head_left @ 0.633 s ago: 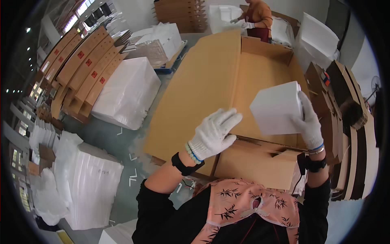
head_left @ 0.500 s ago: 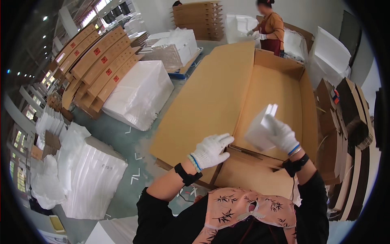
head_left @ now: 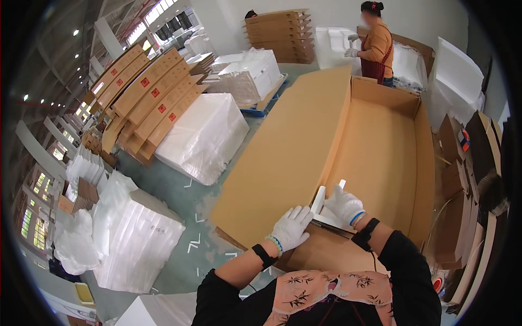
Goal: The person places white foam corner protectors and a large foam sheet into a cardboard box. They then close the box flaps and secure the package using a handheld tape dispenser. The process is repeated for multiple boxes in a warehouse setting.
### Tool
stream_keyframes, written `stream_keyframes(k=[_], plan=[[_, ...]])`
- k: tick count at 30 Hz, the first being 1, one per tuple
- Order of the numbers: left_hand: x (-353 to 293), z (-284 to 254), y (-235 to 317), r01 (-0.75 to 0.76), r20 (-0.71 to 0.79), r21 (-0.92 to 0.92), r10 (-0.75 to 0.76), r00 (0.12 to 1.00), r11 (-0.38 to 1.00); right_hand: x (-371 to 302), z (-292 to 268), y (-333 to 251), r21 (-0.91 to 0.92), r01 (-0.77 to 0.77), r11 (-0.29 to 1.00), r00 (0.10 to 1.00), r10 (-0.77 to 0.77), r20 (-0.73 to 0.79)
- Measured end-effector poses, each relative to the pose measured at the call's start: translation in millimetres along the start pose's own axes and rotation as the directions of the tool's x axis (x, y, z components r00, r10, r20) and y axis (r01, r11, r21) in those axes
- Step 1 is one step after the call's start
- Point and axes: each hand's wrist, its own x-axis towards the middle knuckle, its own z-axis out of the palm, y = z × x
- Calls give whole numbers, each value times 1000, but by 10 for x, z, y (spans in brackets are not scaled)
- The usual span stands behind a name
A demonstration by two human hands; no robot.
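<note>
A long brown cardboard box [head_left: 380, 157] stands before me, its wide flap [head_left: 283, 163] spread out to the left. A white foam corner piece [head_left: 318, 200] sits in the box's near left corner, against the near wall. My right hand [head_left: 342, 206], in a white knit glove, grips this foam from the inner side, and its palm side is hidden. My left hand [head_left: 292, 227], gloved alike, lies with fingers stretched over the box's corner edge, fingertips beside the foam. The near flap [head_left: 321, 252] hangs toward my body.
A wrapped white foam block [head_left: 201, 136] and stacked cartons [head_left: 152, 103] stand left. Nearer is another wrapped foam stack [head_left: 141, 239]. Folded cardboard [head_left: 457, 206] leans along the right. Beyond the box a co-worker in an orange top [head_left: 379, 46] stands by white foam.
My right hand has brought the foam piece down and left into the box's near corner. My left hand has moved slightly left and down, with its fingers over the edge. The view has shifted.
</note>
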Motion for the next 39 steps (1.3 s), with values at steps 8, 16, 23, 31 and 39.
stream_keyframes(k=[8,16,23,31,39], plan=[[20,29,-90,-39,-36,-16,38,999,999,-449,-606,968,74,19,997,967,0,-255],[43,2,-133,-36,25,-56,38,999,998,-1868,-589,2042,-365,34,930,951,-143,-275],[57,65,-189,-25,106,-38,28,994,999,-2099,-184,1874,-301,-115,947,754,-114,-647],[143,-72,-148,-83,318,5,78,945,997,-3810,618,2103,232,-688,687,41,356,-934],[227,-65,-281,-133,341,26,116,933,991,-5333,2238,2524,545,-693,-471,-690,654,-311]])
